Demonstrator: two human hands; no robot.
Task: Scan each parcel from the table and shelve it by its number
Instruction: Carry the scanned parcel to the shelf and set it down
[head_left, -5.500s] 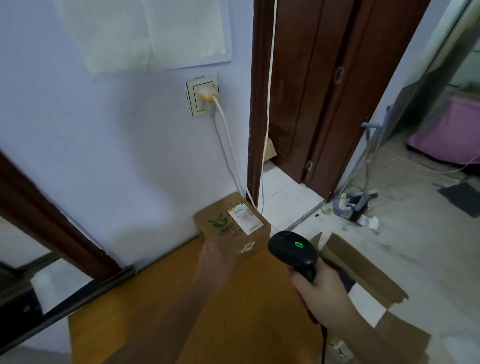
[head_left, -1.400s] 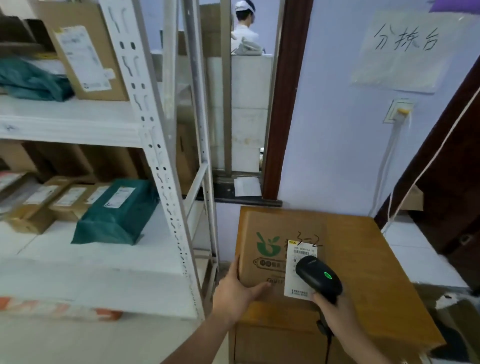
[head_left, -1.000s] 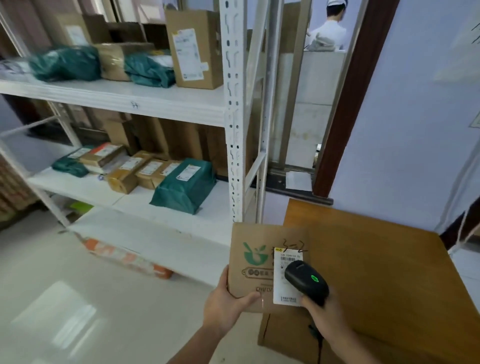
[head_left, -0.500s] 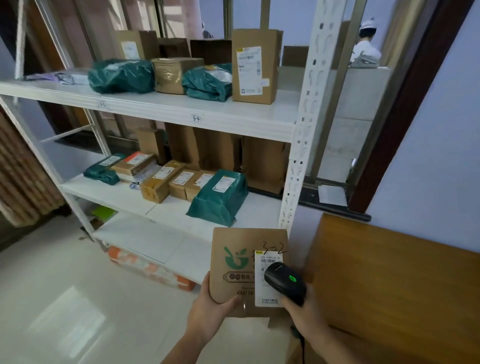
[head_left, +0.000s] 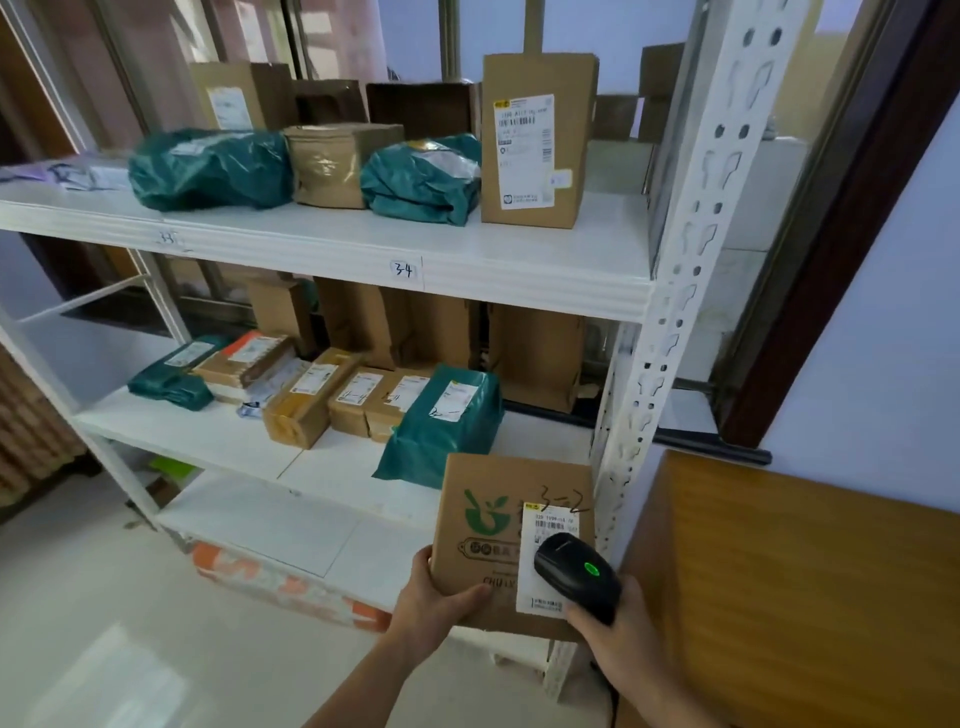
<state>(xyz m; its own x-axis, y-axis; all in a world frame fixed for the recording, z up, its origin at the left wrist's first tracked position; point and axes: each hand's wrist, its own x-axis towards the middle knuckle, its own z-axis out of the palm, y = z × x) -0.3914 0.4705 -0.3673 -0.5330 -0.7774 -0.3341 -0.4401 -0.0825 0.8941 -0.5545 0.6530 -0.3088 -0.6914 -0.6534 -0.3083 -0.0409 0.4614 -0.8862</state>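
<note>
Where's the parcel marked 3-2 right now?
Low centre: left hand holds the parcel before the lower shelf, scanner over its label.

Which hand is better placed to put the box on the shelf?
Left. The left hand already grips the box and is nearer the shelf; the right hand holds the scanner.

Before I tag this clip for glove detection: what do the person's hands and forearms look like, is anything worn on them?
Both are bare. The left hand and right hand show no gloves, and no rings, watch or wristband can be seen. The forearms are uncovered down to the bottom edge of the head view, so no sleeve is visible.
</note>
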